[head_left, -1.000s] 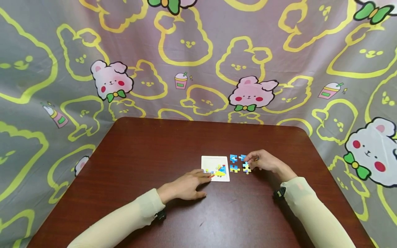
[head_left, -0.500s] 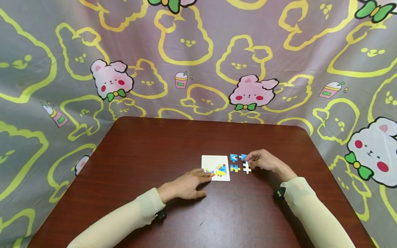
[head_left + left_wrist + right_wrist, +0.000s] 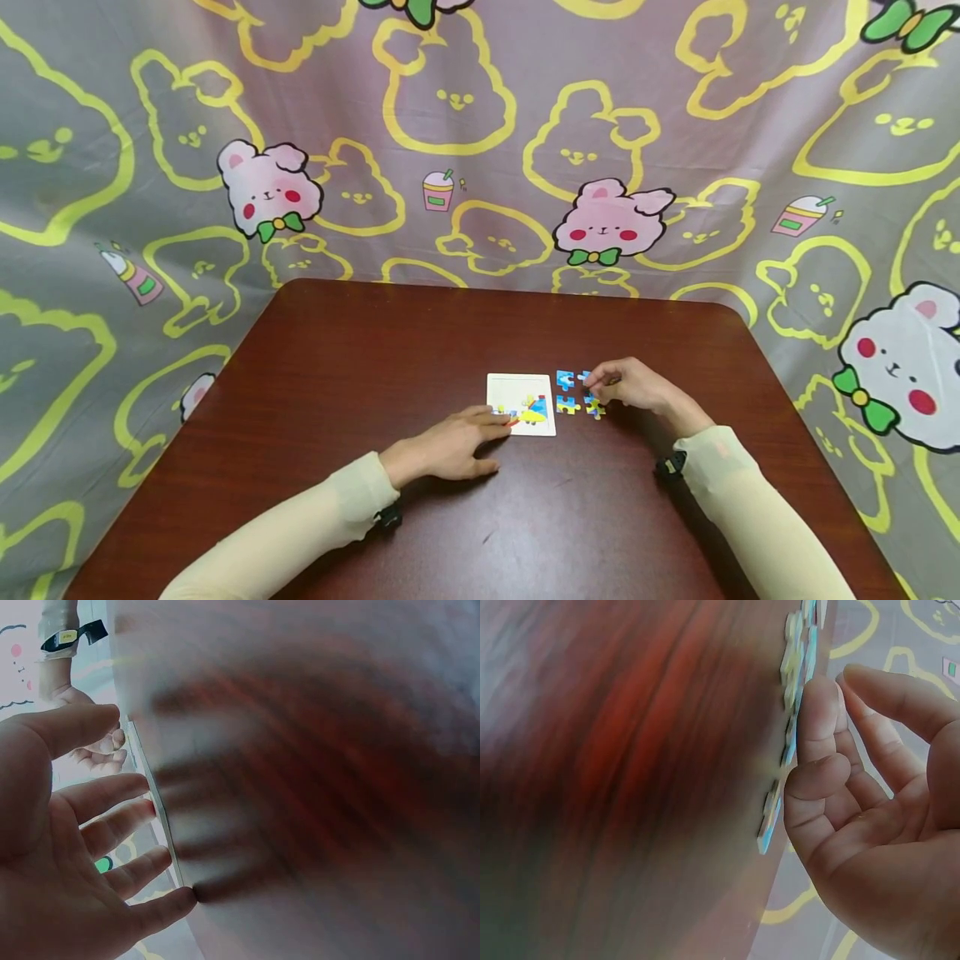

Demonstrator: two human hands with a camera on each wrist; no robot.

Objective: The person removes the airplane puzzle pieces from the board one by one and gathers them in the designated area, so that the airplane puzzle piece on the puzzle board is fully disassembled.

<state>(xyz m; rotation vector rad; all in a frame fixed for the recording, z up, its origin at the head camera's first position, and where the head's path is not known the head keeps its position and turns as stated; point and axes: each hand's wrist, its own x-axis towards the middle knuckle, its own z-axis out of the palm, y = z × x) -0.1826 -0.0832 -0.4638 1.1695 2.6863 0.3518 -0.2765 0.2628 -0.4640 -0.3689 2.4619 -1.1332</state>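
Left hand (image 3: 448, 450) – flat, fingers extended and spread, gripping nothing. Its fingertips rest on the near left part of a white board (image 3: 510, 387), which lies just ahead of the hand and toward its right. The left wrist view shows the board edge-on at these fingertips. Colored picture area (image 3: 534, 410), yellow, blue and red, sits on the board right by the fingertips; the pale part lies farther out from the hand.

Right hand (image 3: 637, 387) – fingers bent, thumb drawn close to the index finger, poised at the puzzle pieces. Cannot tell whether anything is pinched; no piece shows between the digits in the right wrist view.

Four pieces, roughly two by two, between the board and the right hand. Upper right piece (image 3: 582, 377): at the right fingertips, partly covered by them. Lower right piece (image 3: 595, 408): just below the fingers, on the near side. Upper left piece (image 3: 565, 379) and lower left piece (image 3: 566, 406): farther to the left of the right hand, near the board's right edge.

All lie on a dark red-brown table (image 3: 390, 358). Pale sleeves (image 3: 742, 492) reach both wrists; a black device (image 3: 670, 467) is worn on each.
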